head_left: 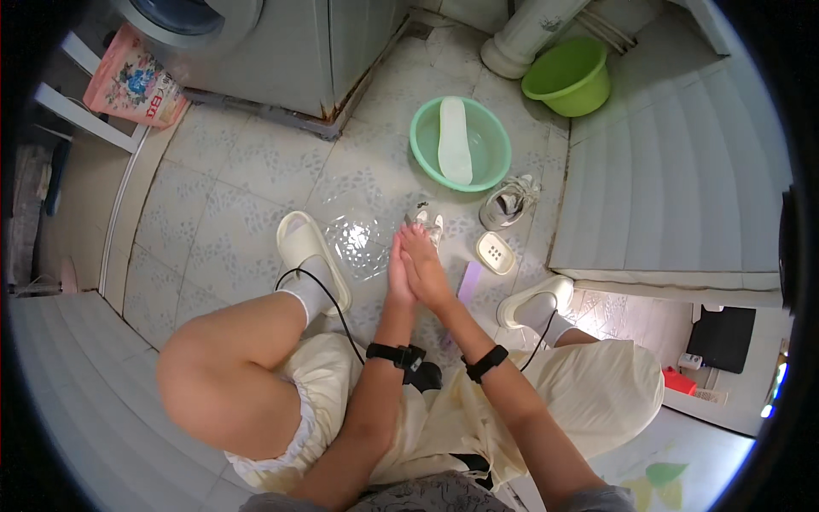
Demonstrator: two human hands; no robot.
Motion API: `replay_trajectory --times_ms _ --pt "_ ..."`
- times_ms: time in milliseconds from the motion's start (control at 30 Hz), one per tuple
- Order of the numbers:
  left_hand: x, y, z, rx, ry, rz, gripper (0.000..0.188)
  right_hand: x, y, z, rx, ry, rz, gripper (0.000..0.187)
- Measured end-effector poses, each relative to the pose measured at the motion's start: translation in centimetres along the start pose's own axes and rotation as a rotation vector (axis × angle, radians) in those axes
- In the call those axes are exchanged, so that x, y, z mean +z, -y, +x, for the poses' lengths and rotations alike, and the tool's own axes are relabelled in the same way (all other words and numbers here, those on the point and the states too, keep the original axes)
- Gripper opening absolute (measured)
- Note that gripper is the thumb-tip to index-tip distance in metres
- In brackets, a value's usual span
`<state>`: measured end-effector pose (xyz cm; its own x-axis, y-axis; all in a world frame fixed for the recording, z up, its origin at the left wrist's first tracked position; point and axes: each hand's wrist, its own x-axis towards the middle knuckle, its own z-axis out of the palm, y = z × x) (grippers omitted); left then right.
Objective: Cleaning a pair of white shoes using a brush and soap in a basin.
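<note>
Here, the person's left hand (pixel 397 268) and right hand (pixel 426 263) press together, fingers pointing forward; whether anything is gripped between them cannot be told. A partly hidden white-and-grey object (pixel 438 227) shows just past the fingertips. Farther right, a laced shoe (pixel 509 202) rests near a mint basin (pixel 493 143) holding a white insole (pixel 455 141), with an oval soap dish (pixel 496 253) below the shoe.

Left hand (pixel 398 271) touching right hand (pixel 425 266), insole (pixel 455 141) in mint basin (pixel 495 154), shoe (pixel 503 207) beside it
</note>
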<state>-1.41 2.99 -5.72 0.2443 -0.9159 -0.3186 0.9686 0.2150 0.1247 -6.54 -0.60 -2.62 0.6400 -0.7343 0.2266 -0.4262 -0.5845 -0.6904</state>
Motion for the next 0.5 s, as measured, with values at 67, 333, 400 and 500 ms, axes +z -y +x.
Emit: replay_trajectory --times_ms 67,333,400,500 --pt "0.1 1.0 -0.6 -0.002 0.015 0.034 0.052 -0.6 -1.0 -0.7 -0.008 -0.050 0.013 0.035" --pt "2.6 2.2 -0.8 -0.223 -0.026 0.123 0.056 -3.1 -6.1 1.0 0.749 -0.148 0.789 0.030" --pt "2.2 2.4 -0.7 -0.258 -0.059 0.064 0.055 -4.0 -7.5 0.0 0.925 -0.238 1.294 0.031" --pt "0.8 2.6 -0.1 -0.271 -0.186 0.063 0.051 -5.7 -8.1 -1.7 0.993 -0.128 1.564 0.032"
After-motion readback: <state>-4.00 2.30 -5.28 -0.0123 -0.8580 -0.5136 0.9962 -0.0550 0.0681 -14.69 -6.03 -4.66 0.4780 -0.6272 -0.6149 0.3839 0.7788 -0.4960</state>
